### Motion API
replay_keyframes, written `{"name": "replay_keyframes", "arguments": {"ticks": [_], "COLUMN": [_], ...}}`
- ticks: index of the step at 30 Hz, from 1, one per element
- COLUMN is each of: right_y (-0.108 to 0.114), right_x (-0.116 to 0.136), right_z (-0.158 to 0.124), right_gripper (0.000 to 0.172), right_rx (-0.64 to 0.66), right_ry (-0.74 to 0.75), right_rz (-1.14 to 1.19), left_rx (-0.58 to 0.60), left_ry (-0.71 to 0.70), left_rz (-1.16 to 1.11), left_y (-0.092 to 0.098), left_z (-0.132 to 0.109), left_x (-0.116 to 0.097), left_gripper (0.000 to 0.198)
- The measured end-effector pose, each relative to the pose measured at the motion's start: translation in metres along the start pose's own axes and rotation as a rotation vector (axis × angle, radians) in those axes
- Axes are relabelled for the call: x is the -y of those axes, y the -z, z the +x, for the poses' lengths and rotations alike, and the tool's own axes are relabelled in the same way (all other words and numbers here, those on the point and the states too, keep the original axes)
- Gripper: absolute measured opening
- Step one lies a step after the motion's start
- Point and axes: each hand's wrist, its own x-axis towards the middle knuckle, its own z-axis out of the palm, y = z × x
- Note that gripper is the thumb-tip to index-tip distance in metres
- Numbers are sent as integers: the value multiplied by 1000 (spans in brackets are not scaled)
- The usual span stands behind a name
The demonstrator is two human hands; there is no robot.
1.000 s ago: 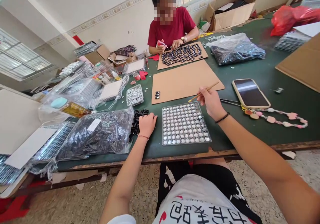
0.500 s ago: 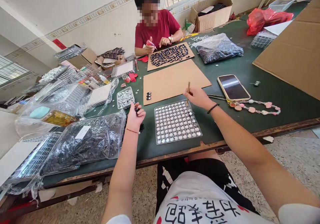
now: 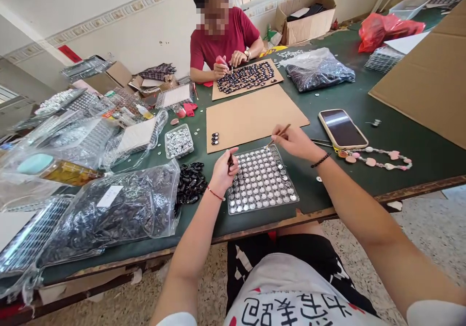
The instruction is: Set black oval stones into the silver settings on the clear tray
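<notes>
The right hand (image 3: 293,141) pinches a stick (image 3: 283,130), its tip at the far edge of the tray (image 3: 295,197). The left hand (image 3: 224,172), fingers closed on a black piece (image 3: 230,161), is at the tray's left edge. Left of the tray: a black pile (image 3: 190,182); beyond it, cardboard (image 3: 255,114).

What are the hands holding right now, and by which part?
Right hand: a thin brown stick, gripped around its middle, both ends showing. Left hand: a small black piece in the fingers; which part is gripped can't be told.
</notes>
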Motion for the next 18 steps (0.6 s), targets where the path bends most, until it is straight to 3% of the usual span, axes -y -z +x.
{"name": "replay_keyframes", "arguments": {"ticks": [4, 10, 15, 18], "right_y": [-10, -28, -34, -35], "right_x": [18, 35, 38, 38], "right_z": [-7, -20, -27, -27], "right_gripper": [23, 25, 20, 19], "right_rx": [-66, -126, -113, -111], "right_ry": [66, 211, 311, 338], "right_rz": [154, 159, 119, 93], "left_rx": [69, 107, 261, 280], "left_ry": [-58, -40, 66, 97], "left_rz": [276, 557, 501, 464], "left_y": [-5, -7, -14, -16], "left_z": [-2, -5, -10, -11], "left_x": [4, 10, 16, 15], "left_gripper": [21, 45, 45, 43]}}
